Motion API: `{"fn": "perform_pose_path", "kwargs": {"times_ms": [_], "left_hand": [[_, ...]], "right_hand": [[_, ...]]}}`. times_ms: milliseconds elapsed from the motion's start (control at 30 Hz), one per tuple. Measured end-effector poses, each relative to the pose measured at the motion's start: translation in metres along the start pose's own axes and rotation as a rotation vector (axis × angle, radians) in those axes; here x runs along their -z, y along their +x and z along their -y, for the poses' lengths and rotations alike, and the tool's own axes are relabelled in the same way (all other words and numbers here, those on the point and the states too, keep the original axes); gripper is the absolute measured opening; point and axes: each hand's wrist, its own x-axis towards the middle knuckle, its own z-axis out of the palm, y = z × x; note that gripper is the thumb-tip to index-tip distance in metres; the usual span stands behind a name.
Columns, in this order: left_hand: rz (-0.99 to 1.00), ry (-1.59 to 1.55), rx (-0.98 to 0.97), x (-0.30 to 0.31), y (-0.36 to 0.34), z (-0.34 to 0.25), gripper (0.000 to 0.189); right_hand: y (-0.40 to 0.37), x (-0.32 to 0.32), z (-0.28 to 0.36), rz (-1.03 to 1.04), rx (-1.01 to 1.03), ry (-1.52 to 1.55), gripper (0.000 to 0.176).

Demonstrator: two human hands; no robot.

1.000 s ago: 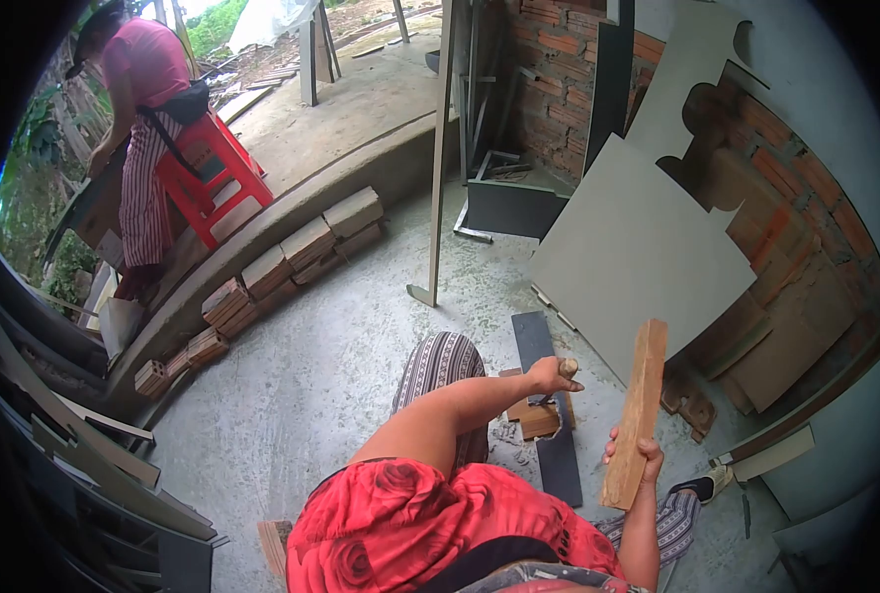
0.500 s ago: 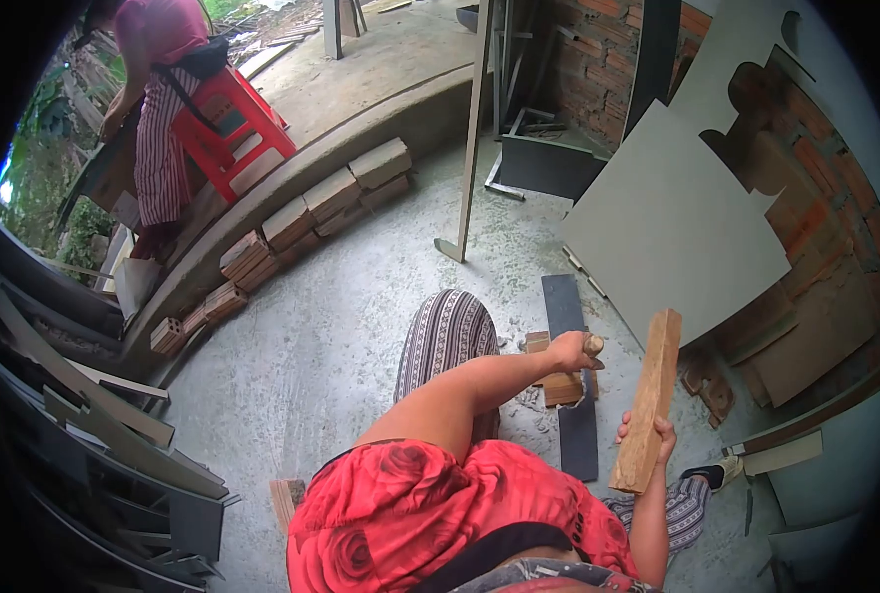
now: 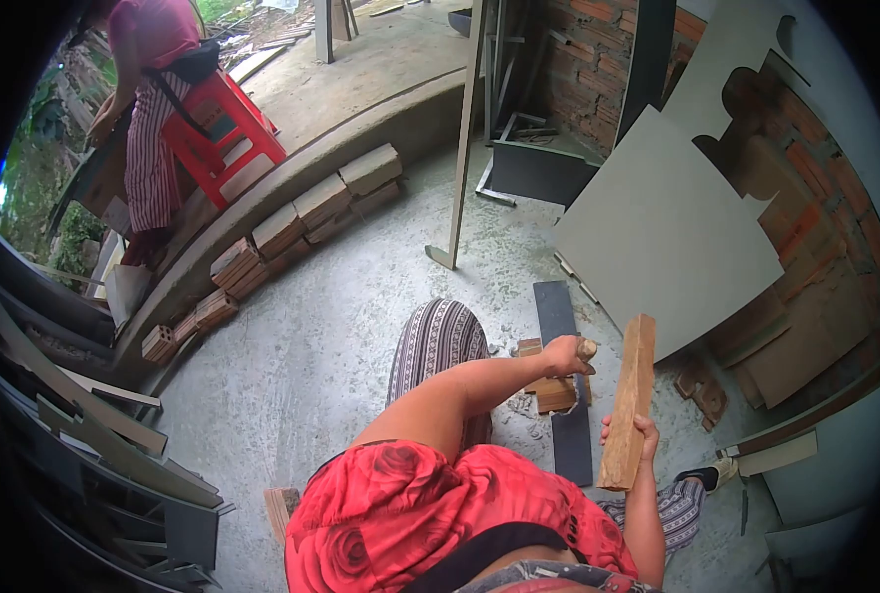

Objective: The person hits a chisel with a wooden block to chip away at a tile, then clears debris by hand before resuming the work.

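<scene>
My left hand point(image 3: 562, 357) is closed around a round wooden handle point(image 3: 586, 349). Only its end shows above the fist, and whatever is below is hidden. Under that fist, a dark grey board point(image 3: 571, 445) lies across a wooden block point(image 3: 556, 397), with pale chips scattered beside it. A long, thick piece of squared wood point(image 3: 631, 410) is in my right hand point(image 3: 644, 437), gripped near its lower end. It points upward and away from me, to the right of the left fist and apart from it.
Large grey panels point(image 3: 667, 237) lean on the brick wall at right. A thin upright post point(image 3: 459, 188) stands ahead. Bricks point(image 3: 321, 201) line a low curved ledge. Stacked boards point(image 3: 114, 435) fill the left side. Beyond the ledge, a person point(image 3: 153, 109) is by a red stool point(image 3: 224, 133).
The squared wood in my right hand has moved slightly left, toward my left fist. My left hand stays over the board. The whole view has shifted a little.
</scene>
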Motion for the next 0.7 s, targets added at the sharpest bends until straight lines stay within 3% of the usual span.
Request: {"fn": "perform_pose_path", "kwargs": {"times_ms": [133, 233, 300, 367, 433, 500, 567, 700], "left_hand": [[-0.029, -0.003, -0.062, -0.005, 0.015, 0.017, 0.040], [-0.057, 0.006, -0.103, -0.005, 0.019, 0.019, 0.036], [-0.075, -0.025, -0.123, -0.006, 0.022, 0.024, 0.035], [-0.082, 0.020, -0.094, -0.006, 0.028, 0.028, 0.034], [-0.063, 0.010, -0.073, -0.003, 0.029, 0.027, 0.031], [-0.023, -0.009, -0.019, -0.005, 0.040, 0.037, 0.027], [-0.039, -0.061, -0.019, -0.007, 0.051, 0.050, 0.023], [-0.020, -0.193, 0.029, -0.007, 0.047, 0.040, 0.018]], "right_hand": [[0.001, 0.003, 0.002, -0.015, -0.001, -0.001, 0.057], [-0.003, 0.007, 0.012, 0.086, -0.020, 0.004, 0.060], [-0.010, 0.002, 0.020, 0.235, 0.136, 0.113, 0.067], [-0.021, -0.015, 0.034, 0.372, 0.147, 0.208, 0.072], [-0.028, -0.023, 0.035, 0.333, 0.110, 0.238, 0.075], [-0.023, 0.011, 0.014, 0.192, 0.091, -0.011, 0.074], [-0.034, -0.010, 0.016, 0.056, 0.065, -0.149, 0.075], [-0.040, -0.009, 0.013, -0.035, 0.023, -0.226, 0.075]]}}
